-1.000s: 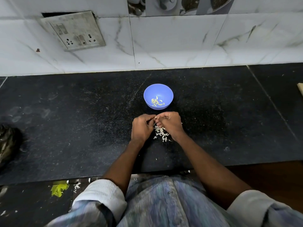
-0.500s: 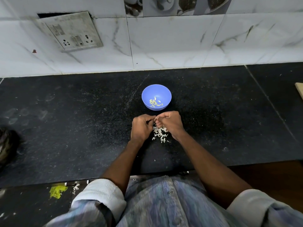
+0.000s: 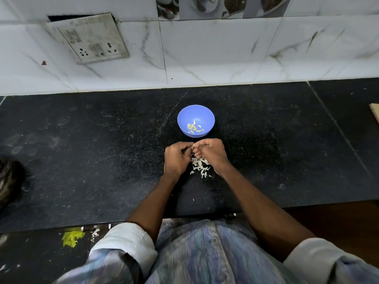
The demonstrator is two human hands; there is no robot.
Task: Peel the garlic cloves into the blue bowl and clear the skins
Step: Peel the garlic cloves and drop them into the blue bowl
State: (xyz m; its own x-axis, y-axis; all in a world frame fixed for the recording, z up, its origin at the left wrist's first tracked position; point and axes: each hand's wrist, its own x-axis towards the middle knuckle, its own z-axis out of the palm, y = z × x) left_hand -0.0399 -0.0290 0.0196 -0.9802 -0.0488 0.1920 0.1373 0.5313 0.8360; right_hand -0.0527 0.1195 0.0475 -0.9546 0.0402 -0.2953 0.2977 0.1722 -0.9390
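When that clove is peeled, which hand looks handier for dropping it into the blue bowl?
Probably the right hand. Its knuckles sit nearest the blue bowl, almost under its near rim, while the left hand lies further left. Both pinch a small clove between them, above the skins.

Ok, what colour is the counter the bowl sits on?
Black with fine pale speckles; the counter shows best in the head view.

Looking steeply down from head height onto the black counter [image 3: 82, 160], facing the tiled wall [image 3: 225, 58] (single wide-angle view, edges bowing), catching both hands [image 3: 194, 156] centrally at arm's reach, own shirtfront filling the bottom.
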